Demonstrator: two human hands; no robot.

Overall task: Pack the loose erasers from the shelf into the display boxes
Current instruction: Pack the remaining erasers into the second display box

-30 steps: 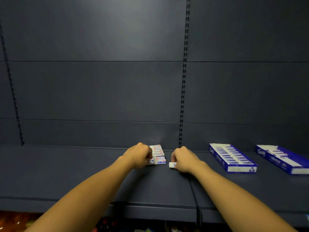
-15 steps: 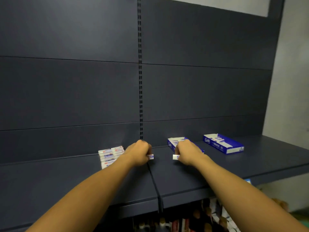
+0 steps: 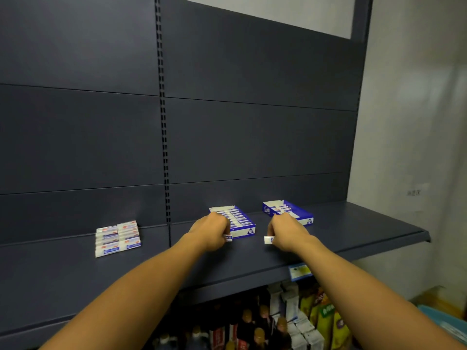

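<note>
Two hands reach over the shelf [image 3: 353, 233], each curled round one eraser. The left hand [image 3: 211, 232] grips an eraser [image 3: 228, 237] whose end pokes out on its right side; the right hand [image 3: 286, 232] holds another eraser [image 3: 269, 239] sticking out to its left. Two blue display boxes lie just beyond the hands: the near box [image 3: 243, 224] behind the left hand, its rear corner hidden by the knuckles, and the far box [image 3: 288, 212] behind the right hand, partly covered too. Well to the left of the left hand sits one pile of loose erasers [image 3: 117, 238]; the blur forbids an exact count. Goods [image 3: 290, 322] below the shelf are dim and cut off.
</note>
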